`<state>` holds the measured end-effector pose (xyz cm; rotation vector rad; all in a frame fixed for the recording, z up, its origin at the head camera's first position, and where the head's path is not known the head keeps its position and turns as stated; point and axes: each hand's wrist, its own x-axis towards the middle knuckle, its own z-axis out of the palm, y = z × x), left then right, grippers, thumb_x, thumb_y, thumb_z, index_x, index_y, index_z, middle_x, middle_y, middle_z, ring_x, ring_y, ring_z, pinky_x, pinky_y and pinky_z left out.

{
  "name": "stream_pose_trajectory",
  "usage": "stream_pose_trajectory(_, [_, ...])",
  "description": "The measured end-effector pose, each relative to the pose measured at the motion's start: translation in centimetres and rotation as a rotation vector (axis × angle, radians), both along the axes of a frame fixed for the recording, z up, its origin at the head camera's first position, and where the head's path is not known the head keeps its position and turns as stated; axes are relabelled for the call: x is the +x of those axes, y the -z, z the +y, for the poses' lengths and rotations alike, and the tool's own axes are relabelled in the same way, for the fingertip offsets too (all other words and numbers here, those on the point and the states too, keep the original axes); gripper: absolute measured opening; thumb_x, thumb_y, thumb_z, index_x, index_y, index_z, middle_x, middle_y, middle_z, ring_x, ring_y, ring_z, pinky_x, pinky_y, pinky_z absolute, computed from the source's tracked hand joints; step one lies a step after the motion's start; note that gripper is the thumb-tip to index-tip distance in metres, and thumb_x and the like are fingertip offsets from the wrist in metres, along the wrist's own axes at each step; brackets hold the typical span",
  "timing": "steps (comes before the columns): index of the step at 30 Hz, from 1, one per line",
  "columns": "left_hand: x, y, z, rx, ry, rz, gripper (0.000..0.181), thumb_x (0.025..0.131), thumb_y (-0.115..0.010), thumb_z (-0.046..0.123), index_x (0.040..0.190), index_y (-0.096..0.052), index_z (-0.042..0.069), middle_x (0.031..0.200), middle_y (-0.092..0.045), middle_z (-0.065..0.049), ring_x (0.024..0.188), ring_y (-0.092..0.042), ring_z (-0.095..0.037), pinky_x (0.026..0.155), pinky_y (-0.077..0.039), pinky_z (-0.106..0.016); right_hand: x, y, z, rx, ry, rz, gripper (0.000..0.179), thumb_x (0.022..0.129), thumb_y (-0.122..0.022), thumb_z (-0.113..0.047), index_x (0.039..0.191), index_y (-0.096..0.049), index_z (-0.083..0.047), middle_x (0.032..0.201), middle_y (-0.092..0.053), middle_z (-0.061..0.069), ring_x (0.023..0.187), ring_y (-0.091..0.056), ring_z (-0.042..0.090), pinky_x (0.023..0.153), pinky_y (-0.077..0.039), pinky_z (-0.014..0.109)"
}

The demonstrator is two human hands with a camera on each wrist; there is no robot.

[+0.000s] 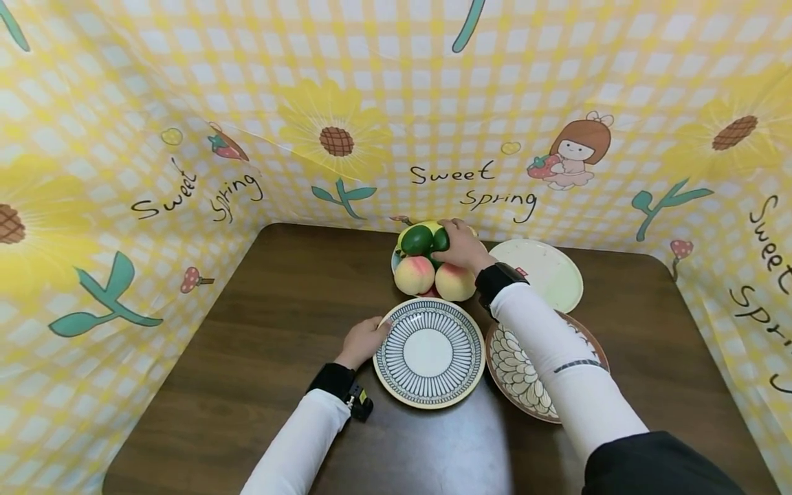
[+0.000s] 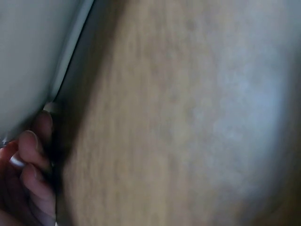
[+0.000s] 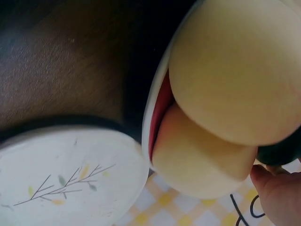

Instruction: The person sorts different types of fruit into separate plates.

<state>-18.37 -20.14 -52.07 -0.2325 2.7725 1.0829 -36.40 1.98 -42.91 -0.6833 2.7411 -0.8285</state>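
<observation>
My left hand (image 1: 364,344) pinches the left rim of a white plate with dark radial stripes (image 1: 428,350). In the left wrist view its curled fingers (image 2: 32,147) are by the edge of the plate (image 2: 33,61). At the back, my right hand (image 1: 460,245) reaches into a bowl of fruit (image 1: 394,265) and grips a dark green oval fruit (image 1: 441,240), partly hidden by the fingers. Another green fruit (image 1: 417,240) lies left of it. Two peaches (image 1: 414,275) sit in front; in the right wrist view, peaches (image 3: 235,70) hide most of that grip.
Right of the bowl lies a pale oval plate (image 1: 551,275) with a twig pattern. A brown-rimmed petal-patterned plate (image 1: 520,368) is partly under the right forearm. The wooden table (image 1: 260,344) meets yellow checked cloth (image 1: 371,55) at the back and sides.
</observation>
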Motion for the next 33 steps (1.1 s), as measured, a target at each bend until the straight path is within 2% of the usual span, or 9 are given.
stream_pose_trajectory(7, [0.1,0.4,0.0,-0.012,0.006,0.014,0.04,0.107,-0.048,0.033,0.125,-0.071,0.006,0.118,-0.075,-0.016,0.115,-0.068,-0.036,0.099,-0.051,-0.05,0.2,0.3,-0.9,0.034,0.018,0.027,0.083,0.092,-0.072,-0.022,0.159,-0.028,0.0,0.162,-0.026,0.032,0.14,-0.047,0.046,0.115,-0.043,0.053])
stream_pose_trajectory(14, [0.1,0.3,-0.1,0.021,-0.015,0.011,0.041,0.107,-0.049,0.035,0.125,-0.071,0.006,0.118,-0.074,-0.016,0.115,-0.068,-0.035,0.099,-0.05,-0.05,0.3,0.5,-1.4,0.027,0.06,0.063,0.076,0.093,-0.07,-0.016,0.156,-0.032,0.0,0.157,-0.035,0.032,0.132,-0.054,0.043,0.111,-0.047,0.051])
stream_pose_trajectory(20, [0.1,0.3,0.0,0.009,-0.011,0.004,0.041,0.107,-0.047,0.036,0.124,-0.071,0.007,0.115,-0.075,-0.015,0.111,-0.069,-0.034,0.096,-0.051,-0.048,0.2,1.1,-1.6,0.028,0.083,0.085,0.071,0.093,-0.069,-0.014,0.155,-0.035,0.0,0.153,-0.04,0.031,0.13,-0.055,0.041,0.109,-0.048,0.049])
stream_pose_trajectory(26, [0.1,0.3,0.2,-0.004,-0.013,-0.005,0.046,0.108,-0.045,0.038,0.131,-0.068,0.006,0.128,-0.071,-0.017,0.124,-0.064,-0.037,0.106,-0.048,-0.052,0.3,1.1,-1.5,0.019,0.088,0.094,0.072,0.092,-0.07,-0.014,0.154,-0.037,-0.001,0.152,-0.041,0.031,0.13,-0.055,0.041,0.108,-0.048,0.049])
stream_pose_trajectory(33, [-0.1,0.2,0.1,0.008,-0.022,-0.01,0.046,0.108,-0.043,0.04,0.126,-0.071,0.007,0.124,-0.073,-0.016,0.121,-0.066,-0.036,0.103,-0.049,-0.051,0.5,0.8,-1.3,-0.006,0.094,0.082,0.07,0.093,-0.069,-0.012,0.154,-0.037,0.0,0.151,-0.042,0.031,0.129,-0.055,0.041,0.108,-0.048,0.049])
